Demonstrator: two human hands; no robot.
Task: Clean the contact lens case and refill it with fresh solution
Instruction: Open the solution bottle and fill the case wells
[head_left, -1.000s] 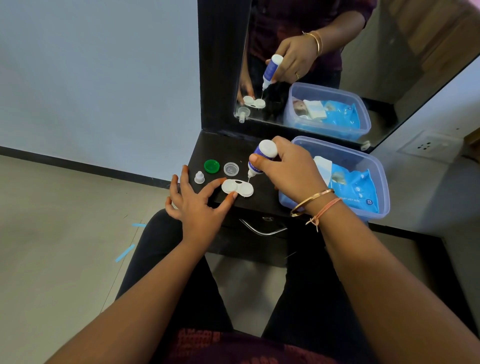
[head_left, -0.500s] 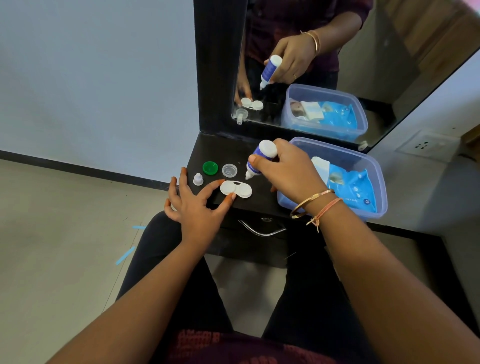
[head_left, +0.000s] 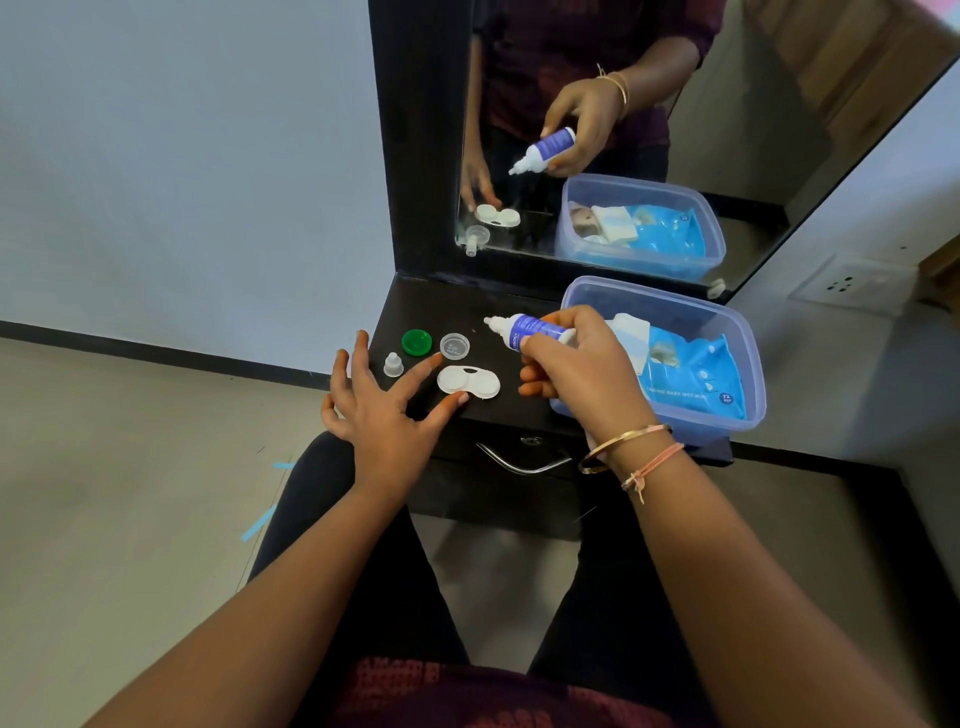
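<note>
A white two-well contact lens case (head_left: 468, 382) lies open on the black dresser top (head_left: 431, 306). My left hand (head_left: 387, 410) is spread beside it, thumb tip and forefinger tip at the case's left edge. My right hand (head_left: 582, 371) grips a small blue-and-white solution bottle (head_left: 530, 328), tilted almost level with its nozzle pointing left, above and behind the case. A green cap (head_left: 416, 342), a clear cap (head_left: 454, 346) and the bottle's small clear cap (head_left: 393, 364) sit behind my left hand.
A translucent blue plastic box (head_left: 748, 374) holding a blue wet-wipes pack stands at the right of the dresser top. A mirror (head_left: 675, 130) rises behind and reflects the scene. A metal drawer handle (head_left: 519, 462) is below the front edge.
My right hand has lifted the bottle off the case and tilted it from nozzle-down to nearly level, nozzle pointing left. My left hand stays at the case.
</note>
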